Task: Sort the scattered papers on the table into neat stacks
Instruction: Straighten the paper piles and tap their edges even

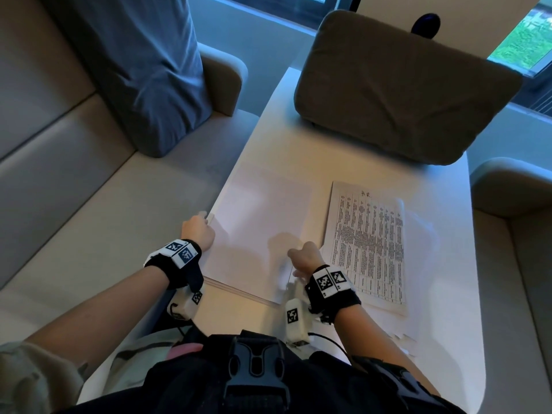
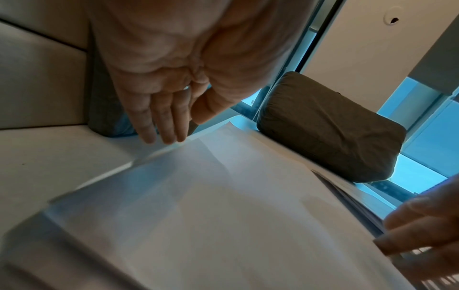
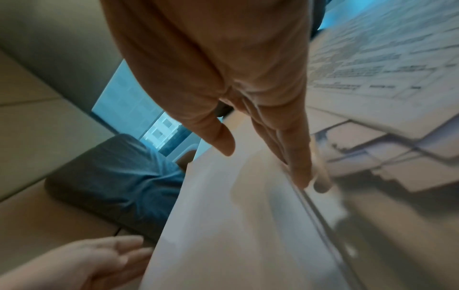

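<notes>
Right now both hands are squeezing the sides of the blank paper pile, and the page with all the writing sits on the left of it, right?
Almost. The left hand and right hand do press the sides of the blank paper pile, but the page with all the writing sits on its right, not its left. The head view shows this.

White blank stack (image 1: 260, 231), black-on-white gridded printout (image 1: 369, 249) — brown cushion (image 1: 400, 88), blue-grey cushion (image 1: 149, 70).

Handwritten "HR" at the far edge of the printed sheet (image 1: 368, 246), right of the blank stack (image 1: 257, 231). Table print below too small to read. Black-and-white square markers on both wristbands.
</notes>
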### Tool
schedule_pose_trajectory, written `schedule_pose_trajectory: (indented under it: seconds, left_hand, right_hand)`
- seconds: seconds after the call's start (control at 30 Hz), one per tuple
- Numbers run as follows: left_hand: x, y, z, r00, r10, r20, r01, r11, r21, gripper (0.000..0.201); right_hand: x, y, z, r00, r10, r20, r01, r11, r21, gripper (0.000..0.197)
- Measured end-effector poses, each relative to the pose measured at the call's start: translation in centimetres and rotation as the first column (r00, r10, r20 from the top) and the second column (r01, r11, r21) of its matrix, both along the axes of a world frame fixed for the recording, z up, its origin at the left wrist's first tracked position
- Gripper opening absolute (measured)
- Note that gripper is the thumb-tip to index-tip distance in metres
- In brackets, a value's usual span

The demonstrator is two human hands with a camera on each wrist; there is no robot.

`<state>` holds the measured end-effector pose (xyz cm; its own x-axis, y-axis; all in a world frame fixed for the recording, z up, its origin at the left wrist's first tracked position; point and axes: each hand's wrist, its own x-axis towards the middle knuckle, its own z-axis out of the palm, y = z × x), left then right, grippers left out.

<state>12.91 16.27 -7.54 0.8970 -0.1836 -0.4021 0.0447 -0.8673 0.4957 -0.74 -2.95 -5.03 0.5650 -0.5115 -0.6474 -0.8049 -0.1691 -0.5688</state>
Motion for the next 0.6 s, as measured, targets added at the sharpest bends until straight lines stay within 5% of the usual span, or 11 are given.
schedule_pose_trajectory:
  seconds: [0.17, 0.27, 0.4, 0.53, 0.6]
  left_hand:
    - [0.4, 0.8, -0.3, 0.999, 0.042, -0.017, -0.042, 0.999, 0.003, 0.037]
    - [0.0, 0.7, -0.3, 0.998, 0.060, -0.034, -0.059, 0.998, 0.027, 0.038]
    - [-0.2, 0.6, -0.3, 0.999, 0.037, -0.013, -0.036, 0.998, 0.047, 0.035]
    - [-0.2, 0.7, -0.2, 0.999, 0.046, -0.007, -0.045, 0.998, 0.050, 0.032]
    - [-0.4, 0.7, -0.2, 0.999, 0.046, -0.017, -0.045, 0.998, 0.053, 0.037]
  right_hand:
    - [-0.8, -1.7, -0.3, 0.986, -0.162, -0.021, 0.164, 0.979, 0.120, 0.022]
    - [-1.1, -1.6, -1.9, 0.990, -0.132, -0.040, 0.136, 0.983, 0.120, 0.010]
    - [-0.2, -5.2, -13.0, 0.995, -0.063, -0.082, 0.070, 0.994, 0.083, 0.066]
    - [-0.7, -1.8, -3.6, 0.995, -0.071, -0.073, 0.075, 0.996, 0.054, 0.037]
    - [-1.0, -1.0, -2.1, 0.996, -0.028, -0.085, 0.031, 0.999, 0.029, 0.022]
